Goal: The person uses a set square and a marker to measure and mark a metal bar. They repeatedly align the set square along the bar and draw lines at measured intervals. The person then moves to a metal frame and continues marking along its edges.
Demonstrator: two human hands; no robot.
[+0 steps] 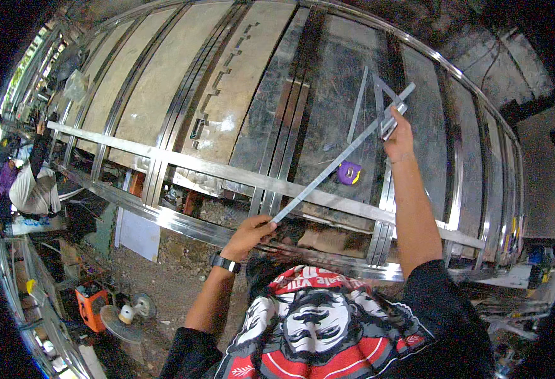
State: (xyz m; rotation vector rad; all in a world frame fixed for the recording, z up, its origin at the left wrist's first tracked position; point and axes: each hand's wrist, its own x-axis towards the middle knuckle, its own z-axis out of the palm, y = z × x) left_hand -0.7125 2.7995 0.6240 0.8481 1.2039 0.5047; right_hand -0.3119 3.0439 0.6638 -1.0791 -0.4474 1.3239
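A long, thin metal ruler (334, 172) slants across the metal frame in front of me. My left hand (249, 239), with a dark-banded watch on its wrist, pinches the ruler's lower end. Farther up, my right hand (401, 136) is closed round the ruler near its upper end. A triangular metal square (380, 95) lies against the ruler there; whether my fingers also grip it I cannot tell. Below and left of my right hand rests a purple tape measure (349, 173). Under the ruler a long flat metal bar (227, 174) crosses the frame.
The large shiny metal frame (189, 220) has several crossbars over panels. At the far left, a co-worker (34, 189) has a hand near the bar's end. An orange box-shaped machine (91, 308) and a round disc (121, 323) are on the ground at lower left.
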